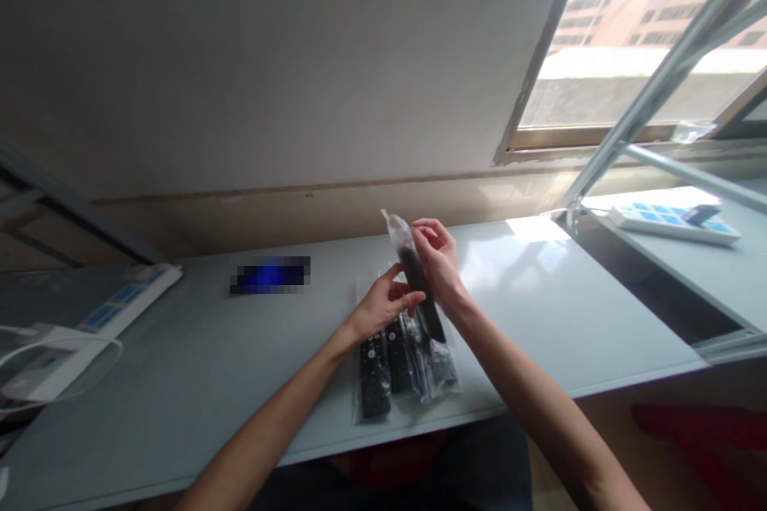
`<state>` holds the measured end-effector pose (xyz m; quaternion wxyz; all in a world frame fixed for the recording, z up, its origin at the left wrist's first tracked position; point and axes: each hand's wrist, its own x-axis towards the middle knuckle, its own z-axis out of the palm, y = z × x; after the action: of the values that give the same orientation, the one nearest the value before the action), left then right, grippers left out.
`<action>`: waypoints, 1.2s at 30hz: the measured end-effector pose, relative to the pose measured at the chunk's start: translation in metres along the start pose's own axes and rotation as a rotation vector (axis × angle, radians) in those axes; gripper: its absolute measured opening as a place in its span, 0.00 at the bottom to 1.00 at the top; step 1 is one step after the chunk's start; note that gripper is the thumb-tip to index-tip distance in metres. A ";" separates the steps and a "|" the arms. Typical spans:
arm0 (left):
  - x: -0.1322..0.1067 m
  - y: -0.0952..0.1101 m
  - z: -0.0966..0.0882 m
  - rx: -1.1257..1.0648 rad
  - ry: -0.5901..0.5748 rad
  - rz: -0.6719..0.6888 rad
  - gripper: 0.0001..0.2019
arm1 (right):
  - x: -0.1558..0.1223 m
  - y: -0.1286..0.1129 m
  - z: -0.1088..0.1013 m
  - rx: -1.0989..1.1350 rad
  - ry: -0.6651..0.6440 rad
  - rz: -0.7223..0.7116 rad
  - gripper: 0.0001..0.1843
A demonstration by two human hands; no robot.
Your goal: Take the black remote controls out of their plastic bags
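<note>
A long dark remote control in a clear plastic sleeve is held up at a slant above the table, its plain side toward me. My right hand grips it along the right edge, fingers bent near the sleeve's upper end. From the left, my left hand has its fingers curled around the remote's middle, one digit lying across its front. Below both hands, several bagged black remotes lie side by side, among them a remote with light buttons at the left. The hands partly cover their upper ends.
The grey table runs along a wall. A blurred dark-blue object lies left of the hands. A white power strip with a cable sits far left; another power strip lies right, beyond a gap and a metal frame post.
</note>
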<state>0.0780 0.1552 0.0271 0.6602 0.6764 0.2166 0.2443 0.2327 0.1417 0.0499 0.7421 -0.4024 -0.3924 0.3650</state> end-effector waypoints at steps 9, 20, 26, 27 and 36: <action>-0.009 0.002 -0.023 -0.098 0.137 0.071 0.22 | -0.011 0.011 -0.031 -0.200 -0.404 0.075 0.29; -0.012 -0.011 -0.043 -0.466 0.379 0.153 0.18 | -0.017 0.012 -0.040 -0.435 -0.656 0.162 0.28; -0.014 -0.022 -0.027 -0.433 0.485 0.107 0.13 | -0.032 0.028 -0.029 -0.483 -0.598 0.120 0.26; -0.014 -0.023 -0.026 -0.421 0.526 0.121 0.12 | -0.033 0.029 -0.028 -0.486 -0.561 0.109 0.26; -0.009 -0.021 -0.046 -0.467 0.542 0.108 0.21 | -0.022 0.025 -0.038 -0.654 -0.289 0.042 0.23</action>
<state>0.0429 0.1866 0.0063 0.7015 0.4285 0.2860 0.4924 0.2509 0.1210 0.0078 0.5031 -0.5708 -0.5813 0.2884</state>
